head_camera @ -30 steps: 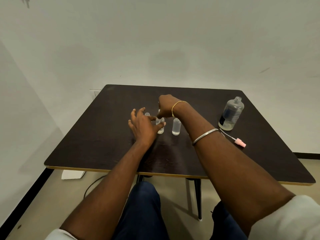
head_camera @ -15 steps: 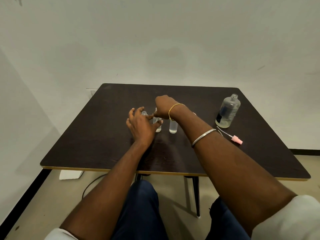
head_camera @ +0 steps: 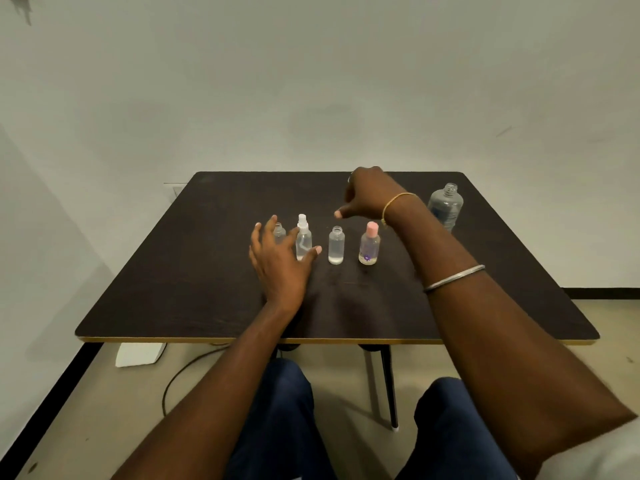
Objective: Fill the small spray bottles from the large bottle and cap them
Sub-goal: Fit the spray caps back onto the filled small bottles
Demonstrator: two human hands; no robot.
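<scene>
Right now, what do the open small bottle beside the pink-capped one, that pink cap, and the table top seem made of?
Open small bottle: clear, glossy, probably plastic though glass is possible; the dark table shows through it.
Pink cap: opaque, smooth, likely plastic.
Table top: dark wood-grain laminate by its look, slight sheen, pale band along the front edge.

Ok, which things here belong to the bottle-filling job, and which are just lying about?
Job: large bottle, white-capped spray bottle, open small bottle, pink-capped bottle, half-hidden small bottle behind the left fingers.
Lying about: white object on the floor, cable beside it.
</scene>
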